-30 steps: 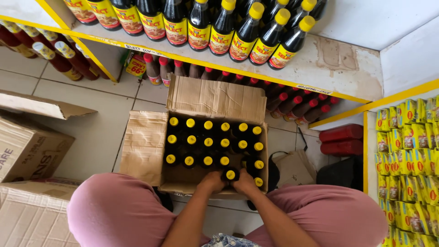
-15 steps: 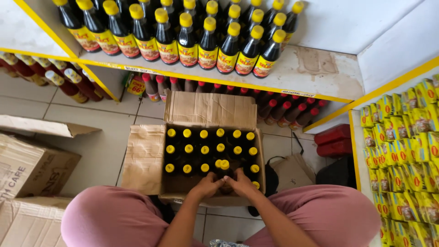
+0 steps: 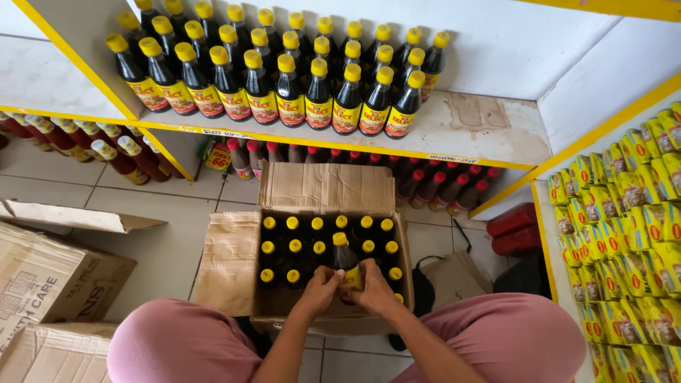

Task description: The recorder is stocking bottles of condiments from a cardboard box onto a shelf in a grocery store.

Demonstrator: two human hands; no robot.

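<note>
Hands meet over the carton (image 3: 234,262): our left hand (image 3: 320,285) and right hand (image 3: 374,284) clench one dark yellow-capped bottle (image 3: 345,259), raised above its neighbours. The shelf (image 3: 468,131) is partly stocked; most of the carton's bottles remain, we judge.

**A:** What colours are the bottles?

**B:** The dark glass bottle with a yellow cap and yellow label (image 3: 346,264) matches the yellow-capped bottles on the white shelf edged in yellow (image 3: 489,135), whose labels are red and yellow.

**A:** And around them?

**B:** A plain brown cardboard box (image 3: 326,188), pink trousers (image 3: 177,347), and pale grey floor tiles (image 3: 57,188).
</note>
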